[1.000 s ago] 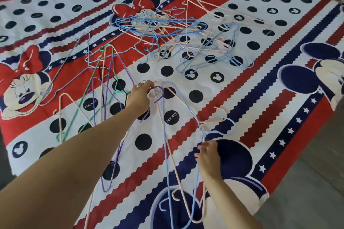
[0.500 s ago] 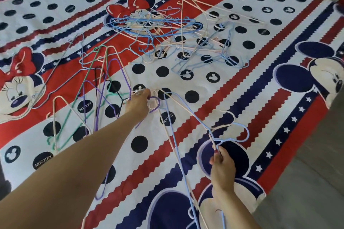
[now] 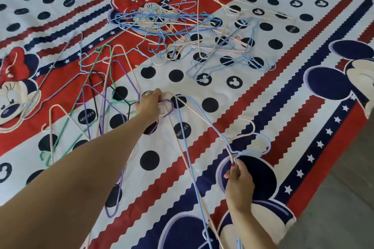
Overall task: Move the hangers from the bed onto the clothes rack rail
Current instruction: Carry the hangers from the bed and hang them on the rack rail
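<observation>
Thin wire hangers lie scattered over the bed [image 3: 263,95]. My left hand [image 3: 148,105] reaches to the middle of the bed and grips the hooks of a bunch that includes a purple hanger [image 3: 113,127], a green one and pale ones spread to its left. My right hand [image 3: 238,182] pinches the necks of a light blue hanger [image 3: 204,125] and a cream hanger [image 3: 183,157] just below their hooks, near the bed's front edge. A tangled pile of blue and cream hangers [image 3: 162,22] lies farther back. No clothes rack is in view.
The bed carries a red, white and navy cartoon-mouse sheet. More pale hangers [image 3: 228,50] lie to the right of the pile. Grey floor [image 3: 340,208] runs along the bed's right edge.
My right hand has drawn its blue and cream hangers back and to the right, toward the bed's front edge. My left hand has stayed on the bunch of hooks.
</observation>
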